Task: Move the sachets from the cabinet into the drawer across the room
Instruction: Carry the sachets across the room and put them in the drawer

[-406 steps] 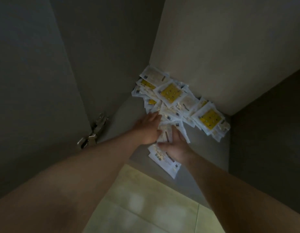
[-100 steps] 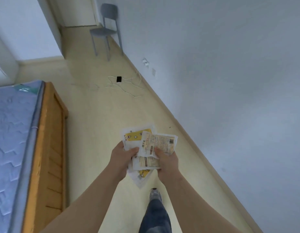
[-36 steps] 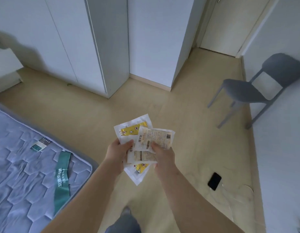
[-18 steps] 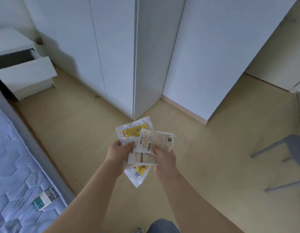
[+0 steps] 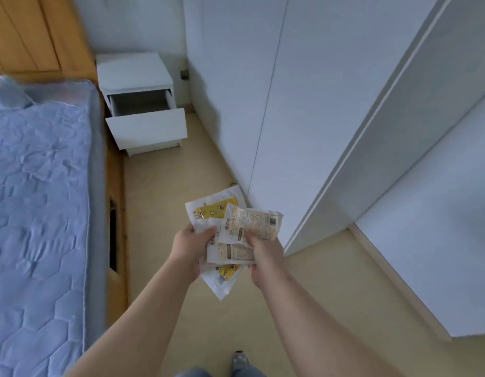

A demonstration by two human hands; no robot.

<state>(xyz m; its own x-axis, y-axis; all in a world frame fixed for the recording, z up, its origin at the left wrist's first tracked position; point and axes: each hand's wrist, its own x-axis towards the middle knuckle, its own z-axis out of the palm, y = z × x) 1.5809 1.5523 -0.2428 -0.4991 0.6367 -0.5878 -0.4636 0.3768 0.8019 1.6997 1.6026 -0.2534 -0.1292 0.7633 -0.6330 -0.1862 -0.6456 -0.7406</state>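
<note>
- One blue quilted mattress point(image 5: 37, 186) lies at far left on a wooden bed frame point(image 5: 116, 186).
- White nightstand point(image 5: 134, 72) stands beyond the bed; its drawer point(image 5: 146, 126) is pulled open.
- Grip of the left hand point(image 5: 189, 247) holds the left edge of the sachets point(image 5: 248, 227), thumb on top.
- These sachets form a fanned stack above the floor point(image 5: 165, 213), well apart from the drawer.
- Grip of the right hand point(image 5: 264, 254) pinches the stack's right side.
- White wardrobe doors point(image 5: 331, 104) stand at right.

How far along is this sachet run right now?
Done: a bunch of sachets is picked up. In hand: left hand and right hand both grip it. Left: reaching the open drawer ahead, beside the bed, and dropping them in; no sachets show in its visible part.
</note>
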